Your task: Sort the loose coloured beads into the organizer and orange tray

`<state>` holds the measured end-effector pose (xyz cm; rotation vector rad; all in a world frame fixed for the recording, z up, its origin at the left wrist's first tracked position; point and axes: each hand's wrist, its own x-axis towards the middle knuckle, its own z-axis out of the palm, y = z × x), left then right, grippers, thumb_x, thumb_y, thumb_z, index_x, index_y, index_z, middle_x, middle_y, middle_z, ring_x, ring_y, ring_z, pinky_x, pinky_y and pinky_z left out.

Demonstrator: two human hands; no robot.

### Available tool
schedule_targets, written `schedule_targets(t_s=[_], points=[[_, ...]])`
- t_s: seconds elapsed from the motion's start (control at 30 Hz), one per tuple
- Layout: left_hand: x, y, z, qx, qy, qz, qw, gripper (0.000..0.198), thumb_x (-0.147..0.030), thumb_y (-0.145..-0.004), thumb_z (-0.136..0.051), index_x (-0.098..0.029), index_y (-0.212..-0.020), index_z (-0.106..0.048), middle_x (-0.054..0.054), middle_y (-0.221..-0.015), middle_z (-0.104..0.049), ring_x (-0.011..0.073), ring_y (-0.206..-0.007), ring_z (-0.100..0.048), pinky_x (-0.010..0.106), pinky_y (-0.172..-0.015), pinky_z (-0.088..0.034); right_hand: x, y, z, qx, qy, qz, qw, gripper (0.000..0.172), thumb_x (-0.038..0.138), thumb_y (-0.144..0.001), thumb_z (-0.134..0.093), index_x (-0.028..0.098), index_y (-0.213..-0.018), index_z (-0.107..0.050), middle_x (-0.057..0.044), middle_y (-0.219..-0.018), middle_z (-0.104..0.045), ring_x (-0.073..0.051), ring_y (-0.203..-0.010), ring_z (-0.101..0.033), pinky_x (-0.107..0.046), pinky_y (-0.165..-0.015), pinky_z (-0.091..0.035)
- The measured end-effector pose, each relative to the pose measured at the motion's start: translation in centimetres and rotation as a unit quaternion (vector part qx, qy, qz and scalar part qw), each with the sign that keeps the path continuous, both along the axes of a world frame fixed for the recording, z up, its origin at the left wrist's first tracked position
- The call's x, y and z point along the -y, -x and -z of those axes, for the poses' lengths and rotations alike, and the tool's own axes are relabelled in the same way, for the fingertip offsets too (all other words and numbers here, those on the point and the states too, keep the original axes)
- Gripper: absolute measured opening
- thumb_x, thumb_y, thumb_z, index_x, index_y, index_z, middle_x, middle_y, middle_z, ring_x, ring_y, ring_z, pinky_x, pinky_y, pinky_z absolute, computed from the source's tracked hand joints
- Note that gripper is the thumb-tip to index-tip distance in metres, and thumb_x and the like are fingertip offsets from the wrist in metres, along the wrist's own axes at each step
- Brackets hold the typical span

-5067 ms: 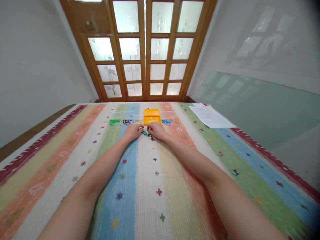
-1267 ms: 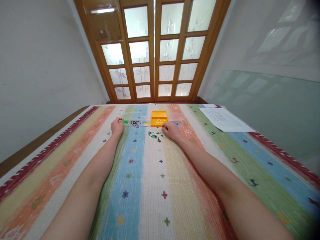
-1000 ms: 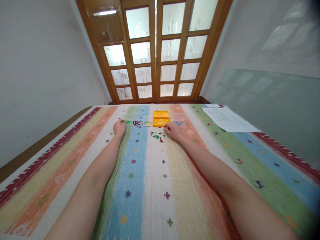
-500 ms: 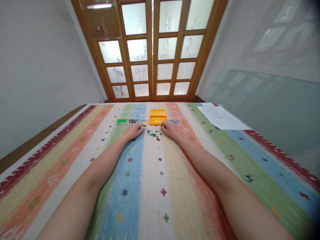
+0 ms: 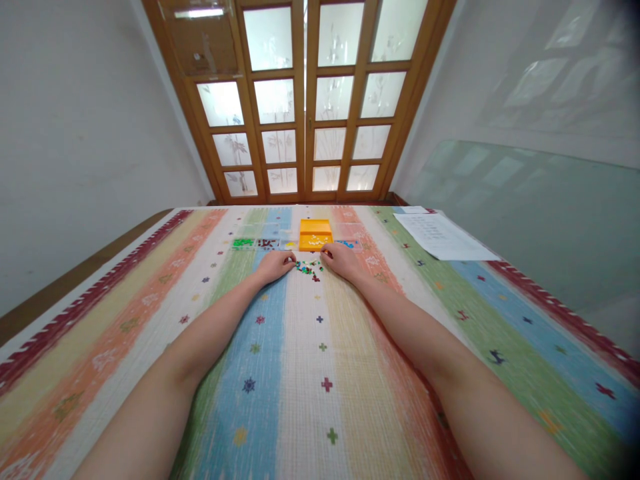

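My left hand (image 5: 277, 267) rests at the left edge of a small pile of mixed green, blue and dark red pieces (image 5: 306, 269). Its thumb and forefinger are pinched together, but what lies between them is too small to name. On the other side of the pile, my right hand (image 5: 341, 260) has its fingertips closed in a pinch just below an open orange box (image 5: 316, 225). White pieces (image 5: 320, 241) are scattered in the box's near half. Whatever the right fingertips hold is hidden.
Left of the orange box stand clear boxes of green pieces (image 5: 243, 243), dark red pieces (image 5: 268, 244) and yellow pieces (image 5: 291, 245). Blue pieces (image 5: 347, 245) sit in another to its right. A printed paper sheet (image 5: 445, 237) lies on the striped tablecloth (image 5: 300, 373).
My left hand has shifted slightly toward me and to the right, and its fingertips now meet the pile's left edge. The right hand stays in nearly the same place.
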<state>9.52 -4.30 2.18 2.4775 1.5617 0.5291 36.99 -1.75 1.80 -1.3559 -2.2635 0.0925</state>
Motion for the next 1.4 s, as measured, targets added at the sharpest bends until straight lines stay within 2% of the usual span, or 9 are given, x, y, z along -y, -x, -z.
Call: schedule_targets(t_s=[0.17,0.3,0.5,0.6,0.73,0.93,1.07,1.23,1.4], points=[[-0.5,0.9,0.1,0.014,-0.017,-0.048,0.999,0.023,-0.033,-0.096,-0.061,-0.023,-0.109,-0.078,0.005,-0.089,-0.074,0.0215,-0.082,-0.065,0.029,-0.073,-0.041,-0.1,-0.1,0.2,-0.001,0.001,0.001,1.000,0.019,0.025,-0.100,-0.057,0.019,-0.098,-0.075,-0.008,-0.100,-0.077,-0.021,-0.091,-0.066,-0.028,-0.075,-0.040],[-1.5,3.2,-0.1,0.051,-0.047,-0.134,0.989,0.025,-0.034,-0.097,-0.060,-0.023,-0.111,-0.077,0.005,-0.088,-0.074,0.0214,-0.083,-0.064,0.029,-0.072,-0.040,-0.2,-0.1,0.2,0.000,-0.002,0.000,1.000,0.019,0.025,-0.099,-0.057,0.020,-0.099,-0.075,-0.008,-0.100,-0.077,-0.021,-0.092,-0.065,-0.029,-0.077,-0.040],[-2.7,7.9,0.1,0.108,-0.092,-0.289,0.947,0.029,-0.037,-0.097,-0.058,-0.022,-0.112,-0.077,0.003,-0.085,-0.072,0.0208,-0.079,-0.063,0.028,-0.069,-0.038,-0.3,-0.1,0.4,0.002,0.002,0.003,1.000,0.019,0.026,-0.099,-0.058,0.020,-0.100,-0.076,-0.008,-0.098,-0.077,-0.021,-0.091,-0.065,-0.028,-0.077,-0.040],[-3.1,9.7,0.3,0.126,-0.098,-0.342,0.926,0.029,-0.037,-0.096,-0.057,-0.023,-0.111,-0.077,0.003,-0.087,-0.072,0.0206,-0.079,-0.063,0.028,-0.068,-0.038,-0.4,-0.1,0.5,0.002,-0.001,0.001,1.000,0.019,0.026,-0.099,-0.058,0.020,-0.100,-0.076,-0.008,-0.098,-0.077,-0.021,-0.090,-0.065,-0.029,-0.077,-0.040],[-3.2,10.7,0.4,0.129,-0.084,-0.381,0.912,0.031,-0.037,-0.095,-0.057,-0.022,-0.113,-0.077,0.004,-0.092,-0.074,0.0212,-0.083,-0.063,0.028,-0.071,-0.040,-0.3,-0.1,0.4,0.008,0.003,0.004,1.000,0.020,0.025,-0.099,-0.057,0.019,-0.102,-0.076,-0.008,-0.101,-0.077,-0.021,-0.093,-0.066,-0.029,-0.078,-0.041],[-2.6,11.1,-0.1,0.123,-0.071,-0.389,0.910,0.035,-0.039,-0.095,-0.057,-0.022,-0.119,-0.075,0.006,-0.095,-0.076,0.0228,-0.087,-0.065,0.028,-0.073,-0.042,0.1,0.0,-0.2,0.014,0.009,0.001,1.000,0.021,0.026,-0.101,-0.056,0.020,-0.101,-0.076,-0.008,-0.102,-0.078,-0.022,-0.093,-0.066,-0.029,-0.078,-0.041],[-2.4,10.4,-0.6,0.104,-0.072,-0.358,0.925,0.039,-0.038,-0.096,-0.056,-0.022,-0.129,-0.072,0.006,-0.093,-0.075,0.0231,-0.088,-0.066,0.028,-0.074,-0.044,0.3,0.0,-0.3,0.016,0.006,0.000,1.000,0.021,0.026,-0.101,-0.056,0.020,-0.101,-0.076,-0.008,-0.101,-0.078,-0.021,-0.093,-0.066,-0.029,-0.077,-0.041],[-2.0,6.8,-0.8,0.058,-0.047,-0.150,0.986,0.034,-0.035,-0.098,-0.055,-0.022,-0.120,-0.077,0.006,-0.091,-0.075,0.0214,-0.084,-0.065,0.029,-0.077,-0.044,0.3,0.1,-0.1,0.021,-0.007,-0.015,1.000,0.021,0.025,-0.102,-0.056,0.019,-0.101,-0.076,-0.009,-0.102,-0.078,-0.021,-0.094,-0.066,-0.029,-0.078,-0.040],[-0.6,2.4,-0.7,0.014,-0.018,-0.013,1.000,0.033,-0.035,-0.099,-0.057,-0.024,-0.124,-0.076,0.005,-0.095,-0.076,0.0202,-0.084,-0.066,0.029,-0.081,-0.046,0.7,0.7,-0.4,0.031,-0.019,-0.064,0.997,0.022,0.025,-0.103,-0.056,0.019,-0.105,-0.077,-0.009,-0.104,-0.076,-0.023,-0.098,-0.064,-0.031,-0.085,-0.042]])
